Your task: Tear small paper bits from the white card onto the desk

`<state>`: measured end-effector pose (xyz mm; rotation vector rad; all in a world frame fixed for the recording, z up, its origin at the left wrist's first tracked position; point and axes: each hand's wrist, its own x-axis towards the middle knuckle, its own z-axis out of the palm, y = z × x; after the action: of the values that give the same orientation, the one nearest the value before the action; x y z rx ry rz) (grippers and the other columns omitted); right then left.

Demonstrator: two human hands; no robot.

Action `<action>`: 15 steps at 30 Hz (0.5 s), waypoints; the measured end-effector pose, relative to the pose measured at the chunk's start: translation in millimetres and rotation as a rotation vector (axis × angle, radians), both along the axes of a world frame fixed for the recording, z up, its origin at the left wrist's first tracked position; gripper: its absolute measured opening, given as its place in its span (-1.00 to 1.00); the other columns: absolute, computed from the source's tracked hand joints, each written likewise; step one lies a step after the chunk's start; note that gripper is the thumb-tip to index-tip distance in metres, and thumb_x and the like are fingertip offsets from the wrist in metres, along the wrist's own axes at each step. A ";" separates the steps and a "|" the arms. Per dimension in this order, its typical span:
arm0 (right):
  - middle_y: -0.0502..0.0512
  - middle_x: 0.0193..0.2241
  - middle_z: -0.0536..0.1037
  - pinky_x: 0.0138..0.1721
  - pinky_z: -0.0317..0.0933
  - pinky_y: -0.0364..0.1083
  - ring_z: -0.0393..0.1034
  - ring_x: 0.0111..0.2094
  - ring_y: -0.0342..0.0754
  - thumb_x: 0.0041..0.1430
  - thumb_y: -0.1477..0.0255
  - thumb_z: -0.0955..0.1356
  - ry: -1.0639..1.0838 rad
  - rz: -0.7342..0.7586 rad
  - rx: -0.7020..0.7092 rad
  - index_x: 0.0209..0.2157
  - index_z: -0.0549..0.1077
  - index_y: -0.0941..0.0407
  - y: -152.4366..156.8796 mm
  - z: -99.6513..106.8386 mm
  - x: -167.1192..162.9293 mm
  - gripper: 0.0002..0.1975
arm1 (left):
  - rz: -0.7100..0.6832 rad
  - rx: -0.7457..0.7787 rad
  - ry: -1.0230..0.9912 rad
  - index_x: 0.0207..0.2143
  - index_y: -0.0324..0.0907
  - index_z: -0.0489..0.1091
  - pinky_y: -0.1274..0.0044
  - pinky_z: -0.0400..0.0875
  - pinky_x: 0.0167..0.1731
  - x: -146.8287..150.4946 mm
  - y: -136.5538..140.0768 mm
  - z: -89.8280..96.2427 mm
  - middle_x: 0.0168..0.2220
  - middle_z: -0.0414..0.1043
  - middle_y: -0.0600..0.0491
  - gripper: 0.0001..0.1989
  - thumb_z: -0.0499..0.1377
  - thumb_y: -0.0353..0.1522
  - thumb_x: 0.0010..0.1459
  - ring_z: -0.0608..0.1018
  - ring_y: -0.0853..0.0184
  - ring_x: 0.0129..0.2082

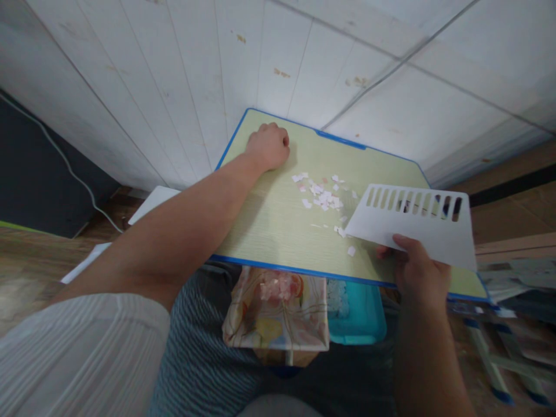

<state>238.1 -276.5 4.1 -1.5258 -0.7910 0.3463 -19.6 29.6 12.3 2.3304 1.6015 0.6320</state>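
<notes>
My right hand [419,269] grips a white slotted sheet [417,231] by its lower edge, thumb on top. The sheet has a row of long cut-out slots along its far side and is raised over the right part of the yellow table [269,231]. Close to its left corner lie small white paper scraps [325,198], loosely heaped with a few strays and some pinkish bits. My left hand [269,146] rests on the table's far left corner, curled into a fist, with nothing visible in it. Its forearm reaches across the table's left edge.
Below the near blue edge, over my lap, sit a patterned box [278,327] with pinkish scraps inside and a turquoise tray [362,315] with white bits. A white panelled wall [195,69] stands behind the table. A cable [399,63] runs down the wall.
</notes>
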 end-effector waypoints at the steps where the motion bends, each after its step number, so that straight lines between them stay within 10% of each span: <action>1: -0.04 -0.37 0.57 -0.43 0.46 0.04 0.49 -0.42 0.05 0.01 0.30 0.61 -0.006 -0.008 0.002 -0.20 0.55 0.03 -0.1 -0.5 0.3 -0.67 | -0.002 0.002 -0.002 0.25 -0.02 0.77 0.13 0.48 0.47 -0.1 0.7 -0.6 0.34 0.68 -0.14 -0.57 0.26 -0.29 0.44 0.53 -0.16 0.47; 15: -0.02 -0.38 0.64 -0.47 0.46 0.02 0.50 -0.50 0.03 0.09 0.30 0.57 -0.055 -0.062 -0.026 -0.20 0.58 0.04 1.6 0.6 -2.7 -0.74 | -0.004 -0.007 0.009 0.21 -0.10 0.77 0.10 0.45 0.49 -2.1 -8.6 6.7 0.39 0.63 -0.15 -0.60 0.19 -0.37 0.51 0.51 -0.09 0.46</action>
<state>235.4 -274.9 4.7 -1.5860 -0.7833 0.2705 -21.7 21.0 19.0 2.3344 1.5993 0.6158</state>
